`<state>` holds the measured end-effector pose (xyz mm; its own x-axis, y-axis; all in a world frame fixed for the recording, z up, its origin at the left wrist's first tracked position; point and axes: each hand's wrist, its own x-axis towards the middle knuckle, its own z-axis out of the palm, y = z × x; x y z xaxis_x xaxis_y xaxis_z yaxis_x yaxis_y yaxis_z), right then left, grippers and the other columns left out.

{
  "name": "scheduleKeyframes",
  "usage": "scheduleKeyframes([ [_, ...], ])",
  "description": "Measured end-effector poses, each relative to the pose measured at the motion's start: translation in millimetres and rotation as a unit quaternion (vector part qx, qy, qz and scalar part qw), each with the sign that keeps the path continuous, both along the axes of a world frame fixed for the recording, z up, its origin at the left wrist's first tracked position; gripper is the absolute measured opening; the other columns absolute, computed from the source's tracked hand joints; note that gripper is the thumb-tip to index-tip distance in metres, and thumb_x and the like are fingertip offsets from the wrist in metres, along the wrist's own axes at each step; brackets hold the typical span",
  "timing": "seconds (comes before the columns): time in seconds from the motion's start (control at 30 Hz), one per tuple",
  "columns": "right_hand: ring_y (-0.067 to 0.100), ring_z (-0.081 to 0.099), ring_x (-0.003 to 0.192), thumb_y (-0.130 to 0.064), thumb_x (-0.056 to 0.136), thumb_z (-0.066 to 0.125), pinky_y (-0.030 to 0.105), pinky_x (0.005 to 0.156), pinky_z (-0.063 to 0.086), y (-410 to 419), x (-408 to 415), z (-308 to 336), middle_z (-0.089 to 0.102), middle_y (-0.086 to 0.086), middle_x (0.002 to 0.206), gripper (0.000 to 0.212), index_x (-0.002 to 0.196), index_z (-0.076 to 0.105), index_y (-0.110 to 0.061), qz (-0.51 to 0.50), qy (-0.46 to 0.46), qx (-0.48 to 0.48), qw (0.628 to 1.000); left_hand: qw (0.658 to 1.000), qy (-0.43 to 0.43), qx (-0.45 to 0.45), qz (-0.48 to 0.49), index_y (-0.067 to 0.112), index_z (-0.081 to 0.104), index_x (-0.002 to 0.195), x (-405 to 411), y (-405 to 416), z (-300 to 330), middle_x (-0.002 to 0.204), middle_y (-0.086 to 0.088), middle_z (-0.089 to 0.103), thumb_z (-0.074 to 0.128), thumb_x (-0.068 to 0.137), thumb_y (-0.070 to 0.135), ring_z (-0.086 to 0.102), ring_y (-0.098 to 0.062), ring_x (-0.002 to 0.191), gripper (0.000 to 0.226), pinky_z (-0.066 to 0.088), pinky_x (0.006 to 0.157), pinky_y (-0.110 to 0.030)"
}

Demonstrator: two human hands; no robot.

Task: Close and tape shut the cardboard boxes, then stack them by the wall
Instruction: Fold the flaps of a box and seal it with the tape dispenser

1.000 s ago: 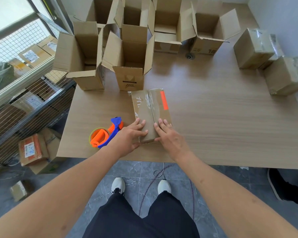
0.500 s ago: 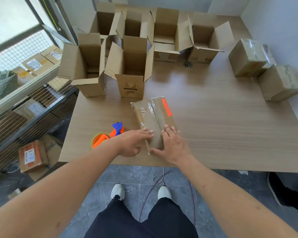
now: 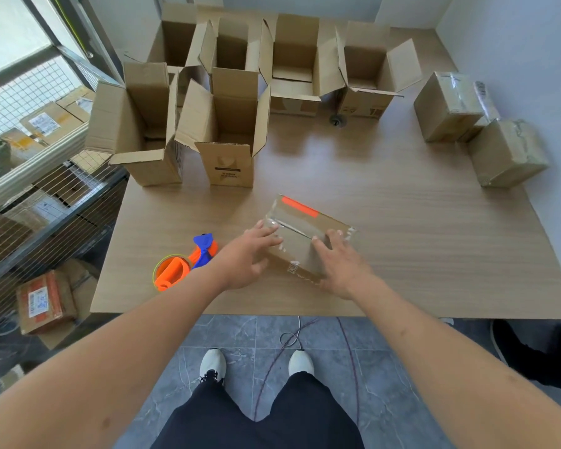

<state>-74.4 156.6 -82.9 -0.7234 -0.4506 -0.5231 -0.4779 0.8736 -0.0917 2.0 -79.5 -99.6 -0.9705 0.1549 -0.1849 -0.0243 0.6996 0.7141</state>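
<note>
The wooden surface [image 3: 402, 222] runs up to a pale wall [image 3: 515, 59] on the right. A small round grommet [image 3: 337, 120] sits in the top toward the far side. Off the left edge stands a wire-mesh cage [image 3: 46, 202], with labelled parcels [image 3: 42, 123] piled behind a white rail [image 3: 30, 170], and one parcel with an orange label [image 3: 46, 301] lying on the floor beside it. The floor is grey marbled tile [image 3: 321, 335], with a thin cable [image 3: 292, 335] looping across it under the near edge. White sneakers [image 3: 212, 364] and dark trousers [image 3: 256, 422] show below, and a black shoe [image 3: 531, 354] stands at the right.
</note>
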Motion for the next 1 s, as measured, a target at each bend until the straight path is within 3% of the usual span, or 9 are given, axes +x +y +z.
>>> scheduleKeyframes([
  [0.13,0.027,0.005,0.156,0.002,0.084,0.07,0.048,0.114,0.04,12,-19,7,-0.002,-0.003,0.165,0.096,0.157,0.019,-0.035,0.064,-0.018,-0.008,0.998,0.988,0.001,-0.111,-0.11,0.035,0.043,0.153,6,-14,-8,0.169,0.011,0.012,0.072,0.092,0.03,-0.004,-0.016,0.157,0.068,0.0,0.127,-0.042],
  [0.23,0.021,-0.004,0.158,0.015,0.083,0.059,0.041,0.119,0.03,7,-26,6,-0.009,-0.008,0.169,0.098,0.159,0.02,-0.034,0.075,-0.015,-0.029,0.997,0.976,0.02,-0.169,-0.14,0.044,0.039,0.153,17,-19,-18,0.17,0.013,0.006,0.075,0.086,0.05,-0.004,-0.014,0.156,0.076,-0.003,0.126,-0.04],
  [0.37,0.023,-0.002,0.158,0.017,0.084,0.056,0.035,0.126,0.017,-5,-41,-4,-0.006,-0.007,0.171,0.092,0.157,0.026,-0.029,0.104,0.015,-0.073,0.992,0.983,0.088,-0.144,-0.075,0.042,0.061,0.137,21,-14,-30,0.16,0.002,0.04,0.085,0.079,0.041,0.026,-0.03,0.153,0.063,0.019,0.124,-0.056],
  [0.47,0.024,-0.002,0.158,0.016,0.087,0.053,0.038,0.126,0.014,-12,-48,-9,-0.006,-0.007,0.171,0.085,0.155,0.028,-0.027,0.113,0.03,-0.078,0.99,0.986,0.098,-0.125,-0.047,0.035,0.071,0.127,16,-7,-37,0.148,-0.006,0.054,0.091,0.074,0.029,0.04,-0.039,0.145,0.057,0.029,0.118,-0.062],
  [0.63,0.029,-0.014,0.157,-0.003,0.094,0.056,0.045,0.128,0.001,-17,-52,-17,-0.022,-0.002,0.169,0.085,0.162,0.007,-0.02,0.135,0.038,-0.024,0.99,0.984,0.126,-0.127,-0.017,0.033,0.073,0.125,15,1,-45,0.145,-0.007,0.057,0.091,0.073,0.028,0.044,-0.04,0.141,0.055,0.03,0.118,-0.059],
  [0.77,0.037,-0.016,0.155,-0.06,0.082,0.073,0.057,0.126,0.003,-38,-35,-14,-0.022,0.014,0.167,0.123,0.16,-0.003,-0.005,0.116,0.023,0.017,0.993,0.98,0.126,-0.153,-0.024,0.035,0.076,0.12,10,1,-42,0.139,-0.008,0.061,0.093,0.067,0.036,0.054,-0.042,0.131,0.055,0.036,0.114,-0.06],
  [0.83,0.036,-0.002,0.157,-0.073,0.072,0.075,0.053,0.126,0.016,-45,-22,-13,-0.007,0.019,0.168,0.128,0.16,0.01,-0.005,0.103,0.046,-0.057,0.992,0.976,0.126,-0.171,-0.042,0.035,0.076,0.117,6,-2,-37,0.134,-0.009,0.064,0.093,0.064,0.04,0.06,-0.041,0.121,0.056,0.041,0.111,-0.059],
  [0.93,0.032,0.042,0.142,-0.073,0.06,0.081,0.046,0.113,0.042,-42,-3,-20,0.034,0.014,0.159,0.114,0.149,0.043,-0.012,0.137,0.115,-0.169,0.969,0.968,0.13,-0.198,-0.082,0.04,0.075,0.117,6,-7,-33,0.128,-0.006,0.064,0.093,0.063,0.045,0.059,-0.034,0.109,0.057,0.044,0.108,-0.046],
  [1.0,0.027,0.051,0.133,-0.08,0.053,0.079,0.043,0.11,0.043,-43,6,-25,0.047,0.009,0.147,0.113,0.142,0.051,-0.015,0.135,0.12,-0.171,0.969,0.967,0.13,-0.2,-0.09,0.041,0.075,0.116,9,-10,-33,0.126,-0.003,0.064,0.091,0.066,0.047,0.057,-0.031,0.107,0.053,0.047,0.102,-0.042],
])
